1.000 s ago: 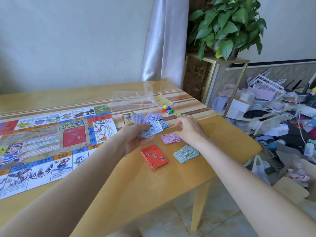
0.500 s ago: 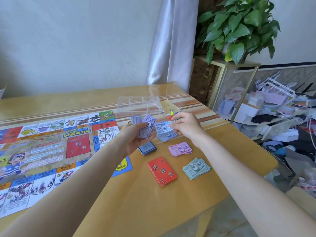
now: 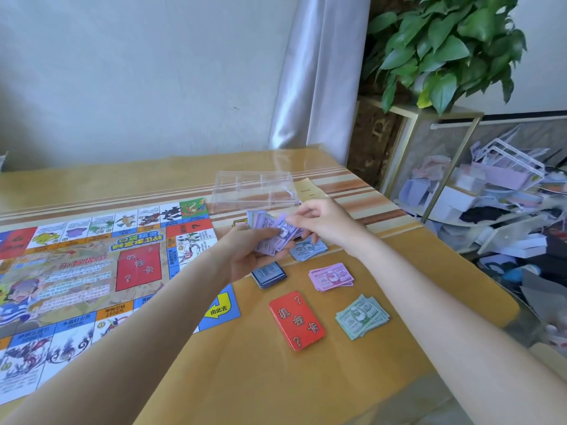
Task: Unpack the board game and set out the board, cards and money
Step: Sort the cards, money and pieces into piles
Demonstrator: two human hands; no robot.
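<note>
sorting the money rn
Left hand (image 3: 254, 256) grips purple bills (image 3: 276, 233), right hand (image 3: 325, 222) pinches one; red cards (image 3: 296, 320) at 5 o'clock.

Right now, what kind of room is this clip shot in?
Most likely a room in a home, not a lab. A wooden table stands against a wall beside a grey curtain, a leafy potted plant sits on a gold-framed stand, and loose household clutter is piled to the right.

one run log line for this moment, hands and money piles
left hand: holds purple notes | right hand: pinches a note | table: blue, pink, green piles | board: laid out
</note>
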